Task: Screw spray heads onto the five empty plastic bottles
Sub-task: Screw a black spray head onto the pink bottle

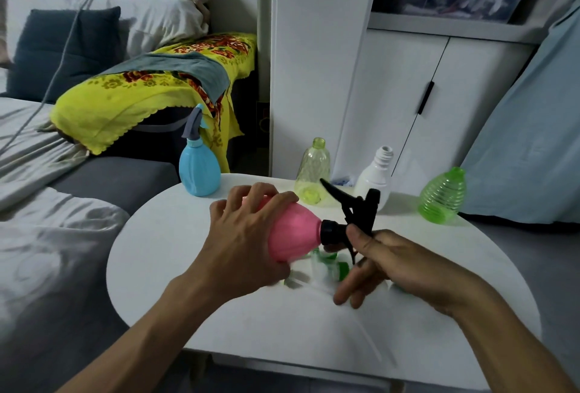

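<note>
Grip first: left hand point(248, 229) is wrapped around the body of the pink bottle point(295, 232), holding it tilted on its side above the white round table point(175, 254), neck pointing right. Right hand point(386, 254) pinches the black spray head point(348, 220) near its collar between thumb and forefinger, the other fingers spread loosely below. The collar sits over the pink bottle's neck; whether it is fully tightened cannot be told, and the step in hand is judged to be the screwing of this head.

Bottles counted, left to right: one blue bottle point(199, 170) at the table's far left edge, upright, a grey spray head already on it; the pink bottle in hand; one pale yellow-green clear bottle point(313, 170), neck open; one white bottle point(376, 179), threaded neck open; one bright green ribbed bottle point(442, 196) at the far right, with no spray head. Five bottles in all.

Progress, as judged: one finished, one in work, three left.

Loose spray heads point(329, 267): green and white parts lie on the table beneath the hands, partly hidden and blurred; their number cannot be counted.
</note>
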`<state>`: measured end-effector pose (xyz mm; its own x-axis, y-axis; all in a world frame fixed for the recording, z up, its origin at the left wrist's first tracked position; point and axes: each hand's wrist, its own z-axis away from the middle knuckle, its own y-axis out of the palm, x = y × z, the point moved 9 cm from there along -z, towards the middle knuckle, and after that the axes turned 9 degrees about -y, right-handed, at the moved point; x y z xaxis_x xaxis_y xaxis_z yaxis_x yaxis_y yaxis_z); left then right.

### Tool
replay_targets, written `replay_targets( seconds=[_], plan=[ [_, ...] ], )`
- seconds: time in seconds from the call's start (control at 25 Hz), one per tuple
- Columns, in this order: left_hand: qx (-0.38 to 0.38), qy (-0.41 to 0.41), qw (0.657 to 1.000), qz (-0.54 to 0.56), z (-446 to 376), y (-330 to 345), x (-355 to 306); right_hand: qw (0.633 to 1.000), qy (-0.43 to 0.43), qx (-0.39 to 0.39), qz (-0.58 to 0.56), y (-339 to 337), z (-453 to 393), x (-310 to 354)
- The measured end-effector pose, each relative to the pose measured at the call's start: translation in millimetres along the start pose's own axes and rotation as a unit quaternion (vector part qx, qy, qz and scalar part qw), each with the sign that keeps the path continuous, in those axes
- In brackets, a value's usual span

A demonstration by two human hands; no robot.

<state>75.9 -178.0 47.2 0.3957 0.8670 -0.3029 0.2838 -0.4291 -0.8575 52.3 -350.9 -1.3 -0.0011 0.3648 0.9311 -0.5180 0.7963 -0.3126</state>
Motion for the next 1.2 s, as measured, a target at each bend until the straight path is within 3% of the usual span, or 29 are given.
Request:
replay_targets(
  seconds=[0.12, 0.24, 0.32, 0.4, 0.52, 0.56, 0.64, 0.72, 0.76, 0.84, 0.92, 1.0, 1.08, 1.2],
  plan=[
    [-0.053, 0.001, 0.996, -0.067, -0.5, -6.8, -2.0, 0.998, 0.046, -0.036, -0.005, 7.4, -8.2, -10.3],
    [-0.114, 0.017, 0.987, -0.112, 0.7, -13.9, -9.9, 0.978, 0.051, -0.092, -0.181, 15.8, -15.4, -14.8],
    [-0.117, 0.0, 0.988, -0.1, 0.5, -13.7, -11.1, 0.963, 0.04, -0.118, -0.241, 16.0, -19.2, -11.3],
    [-0.084, -0.038, 0.995, -0.031, -0.3, -9.3, -7.4, 0.966, 0.032, -0.09, -0.24, 19.0, -19.5, -2.0],
    [-0.035, -0.077, 0.996, 0.034, -0.3, -1.9, -2.1, 0.986, 0.019, -0.004, -0.165, 25.6, -10.2, 17.0],
    [-0.027, -0.082, 0.995, 0.041, -0.8, -0.8, 0.3, 0.991, -0.006, -0.014, -0.131, 20.2, -5.6, 26.9],
    [-0.014, -0.089, 0.995, 0.048, -2.2, -0.2, 5.4, 0.978, -0.132, -0.143, -0.075, -14.6, 6.9, 54.0],
    [-0.009, -0.09, 0.995, 0.044, -3.2, 0.0, 7.8, 0.913, -0.241, -0.323, 0.064, -59.0, 34.8, 73.9],
    [-0.012, -0.087, 0.995, 0.039, -3.1, -0.2, 7.4, 0.884, -0.249, -0.366, 0.151, -68.3, 42.4, 78.5],
    [-0.022, -0.075, 0.996, 0.032, -3.0, 0.2, 3.4, 0.874, -0.228, -0.345, 0.255, -61.5, 36.0, 75.0],
    [-0.038, -0.056, 0.997, 0.022, -3.1, 0.3, -1.9, 0.884, -0.213, -0.319, 0.267, -50.4, 25.7, 63.0],
    [-0.055, -0.037, 0.998, -0.002, -3.0, -0.2, -6.2, 0.903, -0.195, -0.329, 0.196, -49.8, 21.7, 51.9],
    [-0.064, -0.016, 0.997, -0.029, -2.7, 0.4, -9.5, 0.926, -0.14, -0.35, 0.04, -54.2, 17.8, 34.2],
    [-0.022, -0.019, 0.999, 0.013, -2.5, 4.8, -8.5, 0.936, -0.046, -0.312, -0.158, -49.3, 12.7, 10.6]
  ],
)
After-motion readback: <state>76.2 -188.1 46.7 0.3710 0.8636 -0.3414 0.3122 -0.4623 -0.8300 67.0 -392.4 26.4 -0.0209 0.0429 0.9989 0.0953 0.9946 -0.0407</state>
